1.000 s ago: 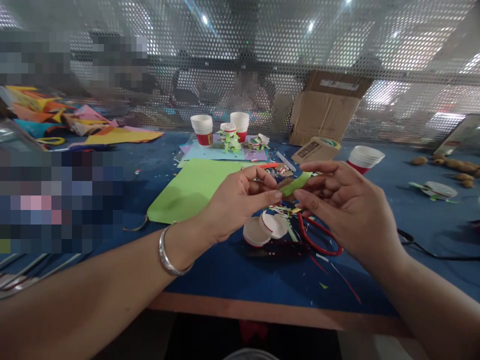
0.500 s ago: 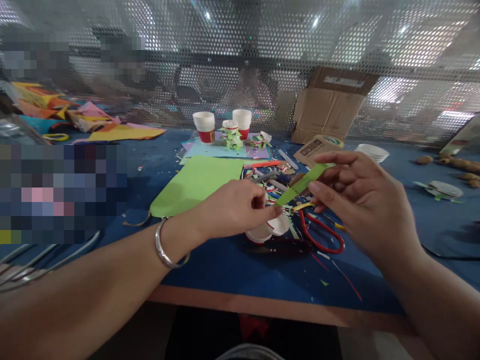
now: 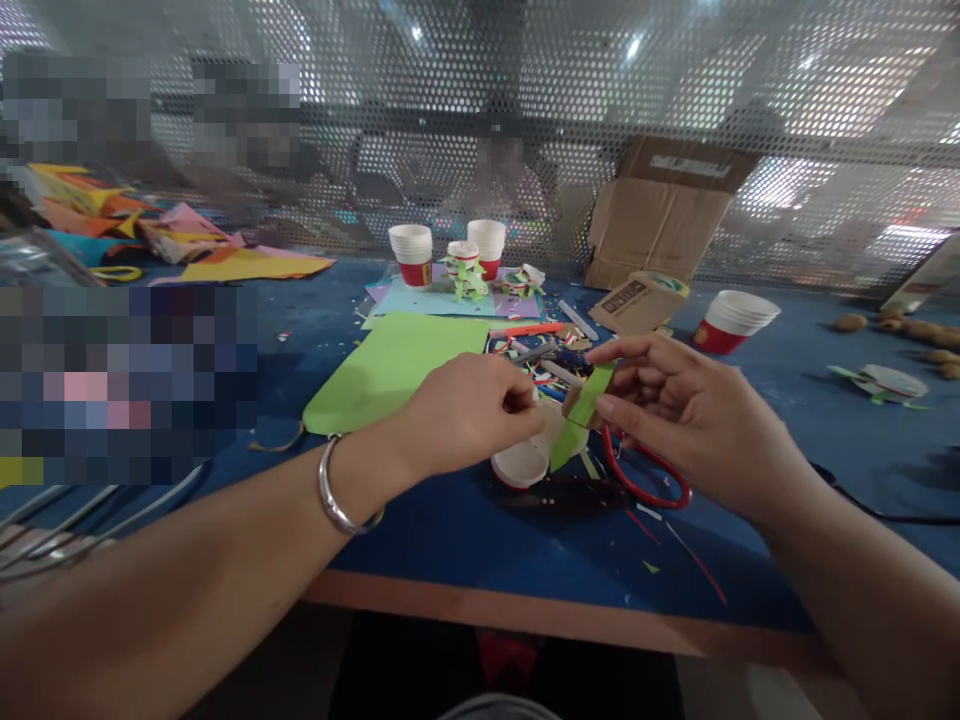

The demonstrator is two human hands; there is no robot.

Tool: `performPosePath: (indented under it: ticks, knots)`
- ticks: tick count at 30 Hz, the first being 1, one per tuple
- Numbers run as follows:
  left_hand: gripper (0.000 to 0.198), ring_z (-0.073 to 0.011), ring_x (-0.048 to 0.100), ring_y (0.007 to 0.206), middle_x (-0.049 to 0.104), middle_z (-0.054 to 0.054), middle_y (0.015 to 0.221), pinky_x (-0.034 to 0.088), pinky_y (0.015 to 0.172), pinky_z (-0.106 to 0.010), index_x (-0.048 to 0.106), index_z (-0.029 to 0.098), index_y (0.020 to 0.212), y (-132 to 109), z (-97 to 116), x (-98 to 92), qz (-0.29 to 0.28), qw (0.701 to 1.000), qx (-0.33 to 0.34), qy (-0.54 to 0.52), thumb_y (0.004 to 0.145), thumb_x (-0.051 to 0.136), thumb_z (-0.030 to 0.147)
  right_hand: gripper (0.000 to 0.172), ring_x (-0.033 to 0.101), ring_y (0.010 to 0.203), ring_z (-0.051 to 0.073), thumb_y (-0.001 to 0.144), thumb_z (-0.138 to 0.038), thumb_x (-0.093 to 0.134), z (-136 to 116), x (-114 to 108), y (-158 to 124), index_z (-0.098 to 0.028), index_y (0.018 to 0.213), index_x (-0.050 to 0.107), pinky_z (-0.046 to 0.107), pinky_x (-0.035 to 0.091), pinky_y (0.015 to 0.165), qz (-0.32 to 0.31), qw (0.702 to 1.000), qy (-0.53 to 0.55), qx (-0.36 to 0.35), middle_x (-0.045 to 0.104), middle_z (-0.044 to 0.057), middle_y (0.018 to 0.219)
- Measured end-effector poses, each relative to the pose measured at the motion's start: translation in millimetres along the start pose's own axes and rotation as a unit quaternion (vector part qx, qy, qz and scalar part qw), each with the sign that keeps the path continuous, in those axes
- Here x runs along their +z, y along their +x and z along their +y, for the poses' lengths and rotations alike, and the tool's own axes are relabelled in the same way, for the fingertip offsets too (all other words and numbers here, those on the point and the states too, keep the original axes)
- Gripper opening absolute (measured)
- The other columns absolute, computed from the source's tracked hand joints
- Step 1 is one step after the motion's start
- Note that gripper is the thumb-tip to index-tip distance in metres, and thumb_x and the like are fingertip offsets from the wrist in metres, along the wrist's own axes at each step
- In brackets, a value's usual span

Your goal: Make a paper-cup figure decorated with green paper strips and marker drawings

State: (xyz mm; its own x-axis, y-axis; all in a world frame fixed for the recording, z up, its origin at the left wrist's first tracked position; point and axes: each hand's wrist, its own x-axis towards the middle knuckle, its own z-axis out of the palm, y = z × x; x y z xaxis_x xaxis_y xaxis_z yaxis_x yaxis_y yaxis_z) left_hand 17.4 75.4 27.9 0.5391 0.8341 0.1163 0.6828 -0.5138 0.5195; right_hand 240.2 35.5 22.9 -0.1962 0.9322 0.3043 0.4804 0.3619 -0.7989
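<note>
Right hand (image 3: 690, 425) pinches creased light-green paper strip (image 3: 592, 398) above blue counter (image 3: 435, 535). Left hand (image 3: 472, 415) at strip's 9 o'clock, fingers curled; can't tell if gripping. Red looped handle (image 3: 664, 503) at 5. Farther: flat lime-green paper sheet (image 3: 390, 365) at 9, white-and-red paper cup stack (image 3: 412, 258) at 10.

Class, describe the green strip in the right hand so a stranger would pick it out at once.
Over the blue table, find the right hand. In its fingers is the green strip, its lower end slanting down toward the table's near edge. Unlike the large green sheet lying flat to the left, it is narrow and held up in the hand.
</note>
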Motion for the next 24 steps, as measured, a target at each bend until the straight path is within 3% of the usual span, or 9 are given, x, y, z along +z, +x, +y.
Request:
performPosePath:
  ticks: [5,11,15,18,24]
  knots:
    - [0.027,-0.0151,0.053,0.07,0.062,-0.002,0.075,0.034,0.063,-0.03,0.053,0.018,0.057,-1.6,0.2,1.9,0.067,0.994,0.076,-0.046,0.081,0.063,0.024,0.033,0.07,0.074,0.017,0.088,-0.036,0.076,-1.0,4.2,0.1,-0.021,0.116,0.067,0.028,0.058,0.065,-0.019,1.0,0.014,-0.006,0.075,0.003,0.087]
    - [0.023,-0.011,0.045,0.059,0.054,0.003,0.059,0.033,0.057,-0.028,0.056,0.018,0.06,0.8,-2.9,3.4,0.083,0.987,0.054,-0.125,0.082,0.064,0.022,0.03,0.07,0.071,0.015,0.086,-0.033,0.078,-4.6,4.1,0.1,-0.021,0.112,0.068,0.025,0.057,0.062,-0.004,1.0,0.011,-0.014,0.075,0.001,0.083]
    - [0.018,-0.0126,0.056,0.066,0.062,0.001,0.068,0.042,0.062,-0.027,0.057,0.018,0.065,4.6,-7.4,6.9,0.046,0.97,0.048,-0.234,0.081,0.066,0.022,0.031,0.072,0.075,0.017,0.088,-0.032,0.075,0.1,3.5,-0.2,-0.022,0.116,0.068,0.027,0.058,0.065,-0.018,1.0,-0.008,-0.017,0.076,0.002,0.088]
    - [0.012,-0.0133,0.061,0.069,0.063,0.001,0.077,0.049,0.064,-0.027,0.057,0.019,0.08,6.6,-7.9,10.7,0.004,0.942,0.026,-0.336,0.078,0.07,0.02,0.031,0.072,0.076,0.017,0.09,-0.03,0.073,4.3,3.9,-1.2,-0.023,0.12,0.067,0.029,0.058,0.067,-0.013,0.999,-0.043,-0.023,0.076,0.002,0.09]
    - [0.041,-0.0143,0.064,0.077,0.064,-0.001,0.092,0.05,0.065,-0.027,0.05,0.021,0.112,4.8,-2.5,15.2,0.008,0.922,0.003,-0.386,0.079,0.075,0.021,0.031,0.069,0.068,0.015,0.091,-0.025,0.069,3.2,6.3,-3.6,-0.023,0.121,0.065,0.026,0.056,0.063,-0.005,0.993,-0.109,-0.045,0.075,0.001,0.089]
